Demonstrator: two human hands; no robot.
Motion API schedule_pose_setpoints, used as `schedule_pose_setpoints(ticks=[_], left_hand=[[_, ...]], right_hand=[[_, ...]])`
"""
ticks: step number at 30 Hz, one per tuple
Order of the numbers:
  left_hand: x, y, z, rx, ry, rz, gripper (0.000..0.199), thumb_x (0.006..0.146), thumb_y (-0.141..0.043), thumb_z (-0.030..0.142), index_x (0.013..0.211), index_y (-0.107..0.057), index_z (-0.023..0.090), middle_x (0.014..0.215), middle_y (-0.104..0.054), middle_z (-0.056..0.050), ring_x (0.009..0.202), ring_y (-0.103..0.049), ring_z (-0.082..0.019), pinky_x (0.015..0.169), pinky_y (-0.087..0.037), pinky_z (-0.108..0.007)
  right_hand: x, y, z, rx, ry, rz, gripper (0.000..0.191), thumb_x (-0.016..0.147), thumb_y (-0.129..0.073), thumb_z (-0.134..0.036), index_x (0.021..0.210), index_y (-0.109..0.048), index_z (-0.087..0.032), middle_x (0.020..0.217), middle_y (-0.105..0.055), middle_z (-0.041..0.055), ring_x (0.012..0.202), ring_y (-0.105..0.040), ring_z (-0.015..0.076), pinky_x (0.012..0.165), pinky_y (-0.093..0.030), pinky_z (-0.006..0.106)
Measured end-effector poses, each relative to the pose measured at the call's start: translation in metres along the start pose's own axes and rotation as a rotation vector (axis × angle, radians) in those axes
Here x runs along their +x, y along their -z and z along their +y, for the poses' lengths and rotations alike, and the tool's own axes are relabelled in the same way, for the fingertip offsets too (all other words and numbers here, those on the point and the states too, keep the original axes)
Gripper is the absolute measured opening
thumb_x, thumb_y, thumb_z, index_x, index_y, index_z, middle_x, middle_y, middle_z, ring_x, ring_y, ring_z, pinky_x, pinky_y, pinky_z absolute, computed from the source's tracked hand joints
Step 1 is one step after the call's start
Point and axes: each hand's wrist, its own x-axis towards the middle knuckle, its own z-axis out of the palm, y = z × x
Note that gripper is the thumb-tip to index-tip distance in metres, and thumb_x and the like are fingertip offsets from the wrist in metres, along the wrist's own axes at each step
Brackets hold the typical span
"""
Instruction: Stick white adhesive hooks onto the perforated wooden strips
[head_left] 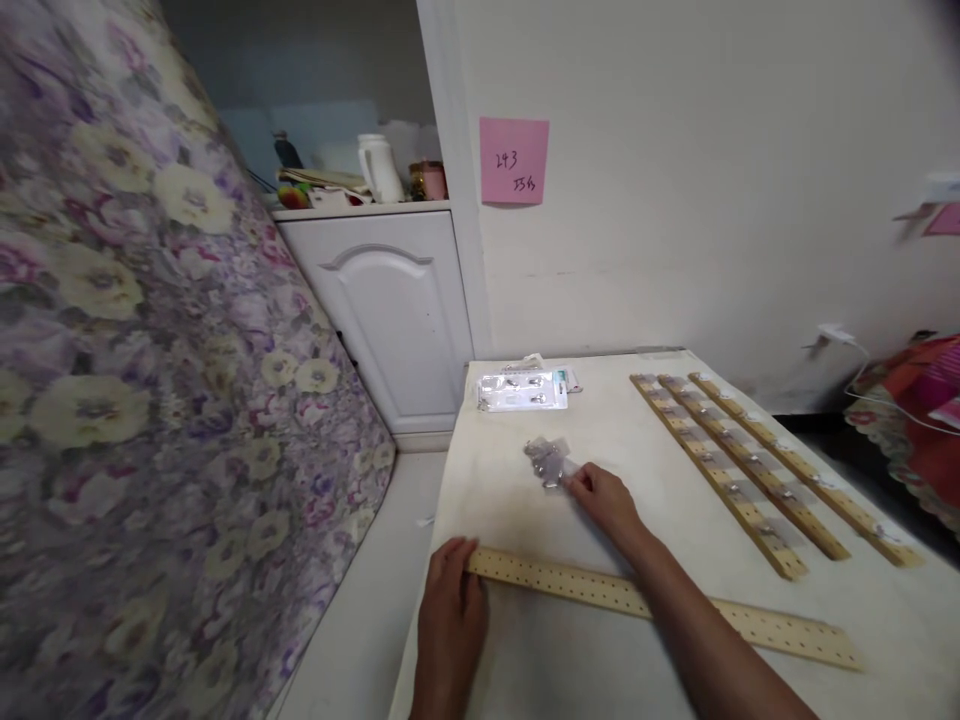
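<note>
A long wooden strip with rows of small holes point(555, 577) lies across the near part of the table. My left hand point(453, 610) is closed on its left end. Beyond the strip, my right hand point(604, 500) pinches the edge of a small clear plastic piece at the right side of a little pile of clear plastic packets point(547, 460). What the packets contain is too small to make out. My right forearm crosses above the strip and hides part of it.
Three wooden strips point(720, 465) bearing clear pieces and metal parts lie side by side at the right. Clear blister packs point(523, 390) lie at the table's back left. A floral curtain point(187, 420) hangs at the left, beside a white cabinet point(390, 310).
</note>
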Motion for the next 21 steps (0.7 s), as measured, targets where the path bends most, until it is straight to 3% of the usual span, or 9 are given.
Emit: schedule_pose_setpoints(ticks=[5,8,11,13,17,19,21], left_hand=[[0.0,-0.002,0.0,-0.012,0.023,-0.01,0.033,0.081,-0.044,0.019,0.111,-0.06,0.02,0.12,-0.055,-0.009,0.113,-0.054,-0.023,0.099,-0.046,-0.042],[0.0,-0.002,0.002,-0.026,0.034,-0.005,0.034,0.081,-0.044,0.018,0.112,-0.059,0.02,0.121,-0.055,-0.01,0.114,-0.053,-0.023,0.099,-0.045,-0.042],[0.0,-0.001,0.005,-0.05,0.045,0.007,0.036,0.081,-0.043,0.016,0.114,-0.057,0.02,0.119,-0.057,-0.009,0.113,-0.054,-0.023,0.099,-0.044,-0.041],[0.0,0.001,0.007,-0.073,0.065,0.02,0.038,0.081,-0.043,0.017,0.116,-0.056,0.019,0.12,-0.057,-0.009,0.114,-0.054,-0.023,0.099,-0.044,-0.041],[-0.001,0.007,0.011,-0.164,0.184,0.134,0.044,0.085,-0.044,0.024,0.128,-0.048,0.02,0.125,-0.054,-0.01,0.114,-0.054,-0.022,0.099,-0.044,-0.039],[-0.003,0.009,0.013,-0.242,0.264,0.188,0.047,0.085,-0.046,0.029,0.131,-0.045,0.019,0.122,-0.056,-0.011,0.111,-0.056,-0.022,0.096,-0.045,-0.038],[-0.004,0.01,0.015,-0.329,0.326,0.162,0.046,0.084,-0.049,0.034,0.128,-0.048,0.019,0.115,-0.061,-0.01,0.104,-0.06,-0.022,0.092,-0.047,-0.038]], right_hand=[[-0.053,0.029,0.02,0.091,0.2,-0.206,0.017,0.078,-0.059,-0.036,0.074,-0.054,-0.021,0.067,-0.057,-0.0031,0.063,-0.052,0.0138,0.057,-0.035,0.023],[-0.086,0.041,0.034,0.052,0.263,-0.247,0.019,0.071,-0.066,-0.031,0.085,-0.058,-0.021,0.082,-0.058,-0.0002,0.07,-0.053,0.0152,0.063,-0.039,0.025],[-0.104,0.045,0.041,-0.021,0.293,-0.246,0.018,0.067,-0.067,-0.026,0.082,-0.058,-0.021,0.09,-0.058,0.0021,0.082,-0.054,0.0185,0.072,-0.041,0.027],[-0.109,0.044,0.039,-0.045,0.282,-0.221,0.013,0.068,-0.064,-0.023,0.078,-0.057,-0.021,0.088,-0.059,0.0021,0.084,-0.055,0.019,0.073,-0.041,0.028],[-0.116,0.051,0.025,-0.013,0.162,-0.174,0.013,0.069,-0.06,-0.021,0.08,-0.056,-0.022,0.074,-0.06,-0.0017,0.069,-0.055,0.0167,0.065,-0.039,0.028],[-0.121,0.063,0.015,0.108,0.101,-0.163,0.011,0.07,-0.062,-0.024,0.077,-0.054,-0.022,0.067,-0.058,-0.0034,0.064,-0.053,0.0157,0.061,-0.038,0.027],[-0.126,0.08,0.003,0.378,0.054,-0.163,0.015,0.07,-0.065,-0.029,0.079,-0.055,-0.021,0.068,-0.057,-0.0035,0.063,-0.053,0.0148,0.057,-0.038,0.025]])
